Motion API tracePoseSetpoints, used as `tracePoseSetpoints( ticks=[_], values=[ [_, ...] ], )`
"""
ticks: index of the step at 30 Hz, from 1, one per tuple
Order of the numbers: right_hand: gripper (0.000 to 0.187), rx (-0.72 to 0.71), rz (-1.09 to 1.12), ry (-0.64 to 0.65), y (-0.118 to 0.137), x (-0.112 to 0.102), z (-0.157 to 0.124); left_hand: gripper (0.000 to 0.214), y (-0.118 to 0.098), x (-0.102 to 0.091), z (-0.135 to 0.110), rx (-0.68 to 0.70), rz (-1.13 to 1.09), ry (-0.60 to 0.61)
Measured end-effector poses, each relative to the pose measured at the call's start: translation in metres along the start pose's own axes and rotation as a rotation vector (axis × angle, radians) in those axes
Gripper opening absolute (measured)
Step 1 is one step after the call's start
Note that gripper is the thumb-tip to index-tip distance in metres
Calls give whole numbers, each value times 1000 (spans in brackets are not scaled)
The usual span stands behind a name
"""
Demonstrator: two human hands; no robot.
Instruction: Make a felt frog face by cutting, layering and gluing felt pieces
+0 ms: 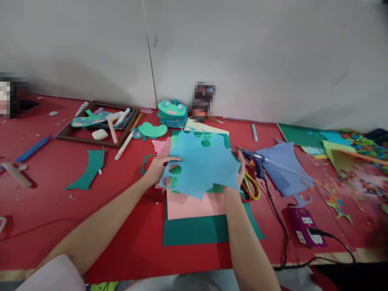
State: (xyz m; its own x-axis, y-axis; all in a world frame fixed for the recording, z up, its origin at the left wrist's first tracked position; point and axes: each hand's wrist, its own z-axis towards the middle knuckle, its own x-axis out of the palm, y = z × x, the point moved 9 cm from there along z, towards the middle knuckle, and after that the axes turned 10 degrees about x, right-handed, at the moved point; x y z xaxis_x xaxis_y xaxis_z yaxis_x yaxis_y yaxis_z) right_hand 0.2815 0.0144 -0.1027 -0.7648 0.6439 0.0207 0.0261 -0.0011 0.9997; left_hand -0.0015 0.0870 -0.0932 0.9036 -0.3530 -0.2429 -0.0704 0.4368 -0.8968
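A light blue felt sheet (203, 165) with round holes cut along its edges is between my hands. My left hand (157, 167) grips its left edge, thumb and fingers closed around it. On the other side my right hand (238, 171) holds the right edge, with part of the hand hidden beneath the felt. Underneath lie a pink sheet (197, 206) and a dark green sheet (194, 232). Scissors (253, 186) with yellow and red handles lie right of my right hand, close to a blue glue gun (257, 161).
A stack of frog-face pieces (172, 113) stands against the wall. To its left is a brown wooden tray (87, 141) with markers. A purple power strip (304, 226) with black cords sits at front right. Blue-violet felt (283, 167) and colourful scraps (336, 202) cover the right side.
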Motion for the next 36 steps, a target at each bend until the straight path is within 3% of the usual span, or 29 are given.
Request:
tracePoseSetpoints(
  ticks=[3, 6, 10, 16, 19, 24, 28, 32, 34, 36],
  values=[
    [55, -326, -85, -219, 44, -17, -20, 24, -4, -4, -1, -34, 52, -55],
    [46, -537, -194, -232, 69, -6, -42, 32, -11, -12, -3, -39, 120, -99],
    [32, -550, -184, -71, 66, 15, -49, 40, -2, -14, -6, -61, 173, -79],
    [33, -432, -90, -102, 56, 6, -39, 43, 12, -2, -6, -26, 167, -25],
    [36, -417, -234, -42, 52, 9, -38, 39, 9, 1, -5, -16, 174, -18],
    [42, -630, -702, 24, 59, 28, -60, 38, 11, -4, -5, -34, 205, -53],
    [54, -723, -865, 219, 69, 49, -85, 39, 13, -4, -4, -28, 238, -57],
    [58, -828, -505, 448, 99, 48, -114, 39, 12, -2, -5, -27, 232, -41],
    [54, -765, -453, 645, 100, 56, -124, 40, 13, -2, -5, -31, 230, -41],
    [48, -657, -610, 870, 83, 74, -134, 40, 15, -3, -5, -35, 230, -46]
  ],
)
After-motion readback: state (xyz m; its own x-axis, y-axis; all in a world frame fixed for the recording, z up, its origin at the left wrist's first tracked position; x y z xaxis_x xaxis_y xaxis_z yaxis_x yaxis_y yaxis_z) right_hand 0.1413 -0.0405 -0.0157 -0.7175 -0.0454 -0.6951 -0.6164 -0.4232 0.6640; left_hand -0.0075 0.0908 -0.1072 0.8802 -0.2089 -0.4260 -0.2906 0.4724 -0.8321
